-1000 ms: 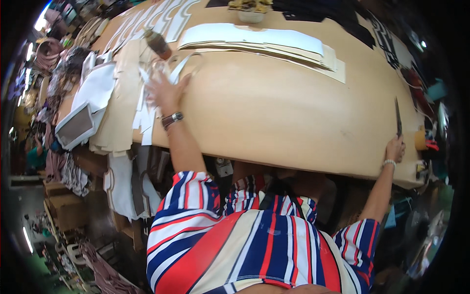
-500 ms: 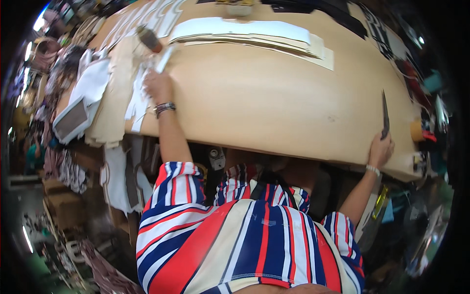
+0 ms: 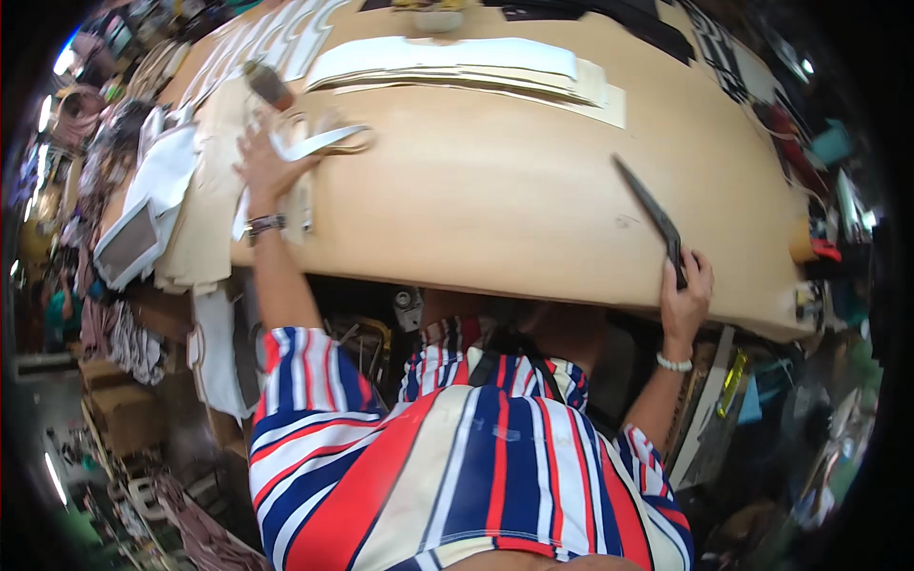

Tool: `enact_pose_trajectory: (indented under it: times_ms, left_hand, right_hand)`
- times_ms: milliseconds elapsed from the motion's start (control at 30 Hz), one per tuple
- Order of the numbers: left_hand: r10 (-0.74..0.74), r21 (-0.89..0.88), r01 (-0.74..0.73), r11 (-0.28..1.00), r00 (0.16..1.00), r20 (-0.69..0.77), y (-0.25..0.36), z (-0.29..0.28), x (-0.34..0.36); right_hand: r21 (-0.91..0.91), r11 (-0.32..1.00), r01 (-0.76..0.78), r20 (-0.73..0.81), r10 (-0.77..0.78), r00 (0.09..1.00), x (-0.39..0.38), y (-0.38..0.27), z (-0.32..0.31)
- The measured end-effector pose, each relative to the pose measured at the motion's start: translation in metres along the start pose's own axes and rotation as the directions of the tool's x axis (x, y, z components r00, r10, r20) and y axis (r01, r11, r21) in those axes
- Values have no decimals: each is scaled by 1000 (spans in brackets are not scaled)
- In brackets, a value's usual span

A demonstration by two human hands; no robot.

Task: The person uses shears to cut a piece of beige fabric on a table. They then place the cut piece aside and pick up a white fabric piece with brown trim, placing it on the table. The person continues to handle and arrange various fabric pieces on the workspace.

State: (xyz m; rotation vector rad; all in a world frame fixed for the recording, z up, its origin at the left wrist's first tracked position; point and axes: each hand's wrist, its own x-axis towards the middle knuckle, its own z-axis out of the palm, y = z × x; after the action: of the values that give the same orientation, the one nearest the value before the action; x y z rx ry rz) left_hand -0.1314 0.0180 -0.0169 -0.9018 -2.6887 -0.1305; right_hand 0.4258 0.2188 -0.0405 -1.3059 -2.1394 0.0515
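Note:
Over the left end of the tan table (image 3: pixel 476 224), my left hand (image 3: pixel 268 167) has its fingers spread. A curved white strip (image 3: pixel 319 143) lies against or just beyond its thumb; blur hides whether they touch. Past the fingertips stands a brush-like tool (image 3: pixel 268 86) with a dark reddish-brown end, also blurred. My right hand (image 3: pixel 687 295), at the table's near right edge, is closed round the handle of black scissors (image 3: pixel 649 205). Their blades look closed and point up and to the left, over the tabletop.
A stack of white and cream cut sheets (image 3: pixel 457 67) lies toward the far side. White strips (image 3: pixel 271 43) are laid out at the far left, cream sheets (image 3: pixel 205 209) overhang the left edge. Black pieces (image 3: pixel 628 24) lie at the back right; an orange roll (image 3: pixel 802 243) sits at the right end.
My right hand has swung the scissors left and inward over the table. My left hand has shifted left and its fingers have spread; the white strip now lies curved to its right.

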Motion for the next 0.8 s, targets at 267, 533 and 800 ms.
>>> enact_pose_trajectory:
  times_ms: [267, 533, 800]
  left_hand:
    - [26, -386, -122, 914, 969, -244, -23, 23, 1]
    - [505, -762, -470, 446, 835, -219, 115, -32, -121]
    - [587, -829, -304, 469, 809, 35, 90, -70, -107]
  right_hand:
    - [-375, 895, -243, -103, 220, 970, 66, 41, 39]
    - [418, 746, 519, 65, -594, 802, 41, -181, 42]
    - [518, 687, 509, 322, -708, 629, 43, -228, 99]
